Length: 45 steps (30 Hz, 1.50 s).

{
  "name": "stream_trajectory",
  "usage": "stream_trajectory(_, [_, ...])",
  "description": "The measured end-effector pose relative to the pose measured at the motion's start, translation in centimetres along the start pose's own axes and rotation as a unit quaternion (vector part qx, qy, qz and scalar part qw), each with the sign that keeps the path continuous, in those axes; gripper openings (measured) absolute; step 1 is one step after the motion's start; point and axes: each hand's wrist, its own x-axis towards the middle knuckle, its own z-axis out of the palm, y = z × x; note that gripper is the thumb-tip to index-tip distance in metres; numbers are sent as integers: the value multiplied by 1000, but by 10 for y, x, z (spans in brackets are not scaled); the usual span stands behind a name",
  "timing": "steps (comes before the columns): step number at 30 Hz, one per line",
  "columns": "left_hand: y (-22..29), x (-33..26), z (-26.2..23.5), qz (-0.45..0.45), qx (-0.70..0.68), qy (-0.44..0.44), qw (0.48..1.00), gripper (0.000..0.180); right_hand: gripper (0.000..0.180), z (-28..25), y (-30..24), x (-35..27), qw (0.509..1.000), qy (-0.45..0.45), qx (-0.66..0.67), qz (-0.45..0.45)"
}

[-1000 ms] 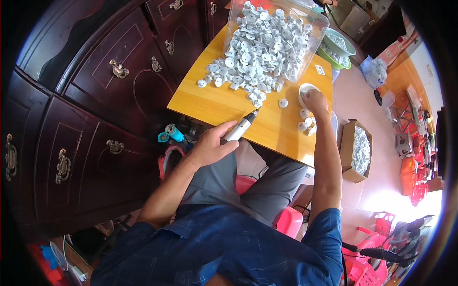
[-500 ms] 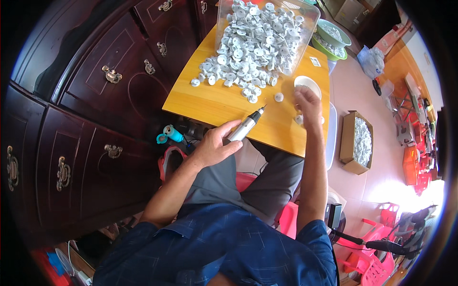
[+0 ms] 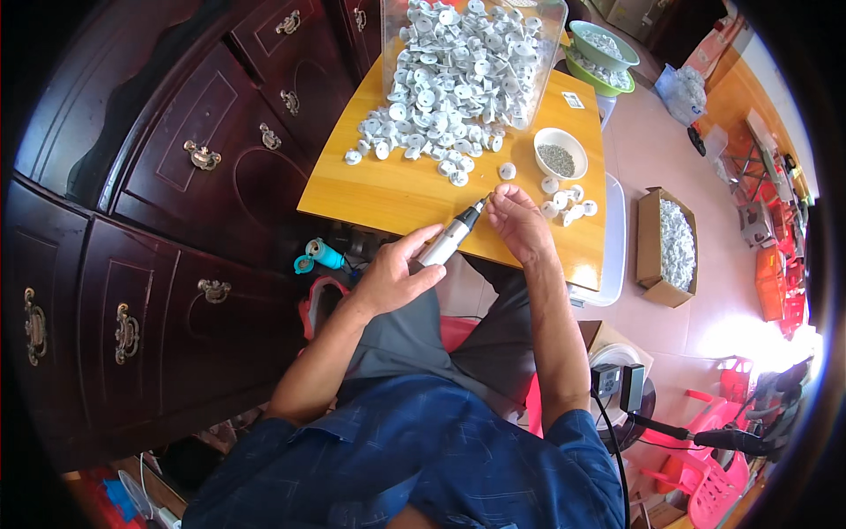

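Note:
My left hand (image 3: 388,275) is wrapped round the silver body of an electric screwdriver (image 3: 448,242), whose black nose and bit slant up to the right over the table's near part. At the bit's tip, the thumb and fingers of my right hand (image 3: 523,231) are pinched together; whatever they hold is too small to make out. One round white plastic piece (image 3: 508,170) lies just beyond those fingers. Several more white pieces (image 3: 564,204) sit right of my right hand. Behind them stands a white bowl (image 3: 577,148) of tiny grey metal pieces (image 3: 556,160).
A clear plastic bin (image 3: 548,66) lies on the yellow table (image 3: 352,192), a heap of white plastic pieces (image 3: 458,84) spilling from it. Dark wooden drawers (image 3: 211,150) border the left. On the floor at right stands a cardboard box (image 3: 649,238); green basins (image 3: 617,53) are at the back.
My right hand has moved from the bowl leftward and nearer to me, to the screwdriver's tip. The bowl and the white pieces beside it now show fully. My left hand keeps its grip.

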Motion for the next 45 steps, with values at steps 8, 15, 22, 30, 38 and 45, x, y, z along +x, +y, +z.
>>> stream_trajectory(8, [-3, 0, 3, 19, 1, -8, 1000, 60, 2, -7, -1, 1, 1000, 17, -10, -6])
stream_trajectory(15, [5, 3, 4, 21, 10, -28, 999, 59, 2, -16, -1, 1, 1000, 15, -21, 4])
stream_trajectory(22, [3, 3, 4, 12, -17, -41, 999, 58, 4, -18, 0, 3, 1000, 13, 4, 3])
stream_trajectory(30, [6, 3, 2, -72, -157, -72, 982, 58, 11, -12, -2, 1, 1000, 4, 6, -5])
stream_trajectory(38, [-11, 3, 4, 16, -47, 3, 999, 59, 25, 4, -7, 4, 994, 73, -81, -30])
stream_trajectory(45, [-20, 3, -1, 26, -30, 29, 999, 59, 31, -8, -22, 31, 713, 227, -612, -255])
